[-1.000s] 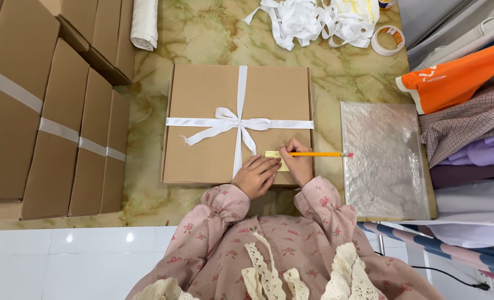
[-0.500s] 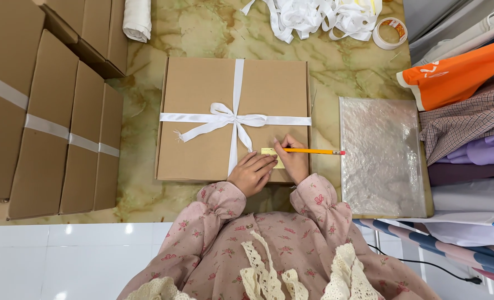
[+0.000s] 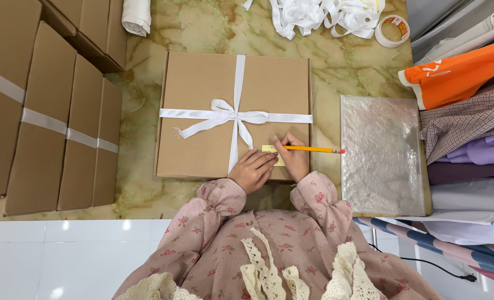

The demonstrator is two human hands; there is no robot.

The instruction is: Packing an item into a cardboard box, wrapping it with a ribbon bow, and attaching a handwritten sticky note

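A flat brown cardboard box point(image 3: 202, 89) lies on the marble table, tied crosswise with a white ribbon point(image 3: 231, 117) knotted in a bow at its middle. A small yellow note point(image 3: 270, 150) sits on the box's near right corner. My left hand point(image 3: 252, 171) rests flat on the box, fingers pressing the note. My right hand point(image 3: 294, 159) grips an orange pencil point(image 3: 316, 149), its tip on the note and its eraser end pointing right.
A clear bubble-wrap bag point(image 3: 381, 153) lies right of the box. A row of ribboned brown boxes point(image 3: 47, 122) stands at left. Loose white ribbon point(image 3: 319, 16) and a tape roll point(image 3: 392, 30) lie at the back. Folded clothes point(image 3: 469, 111) are stacked at right.
The view shifted slightly, so the box sits higher in the frame. Both hands keep their places on the note, with the pencil barely moved.
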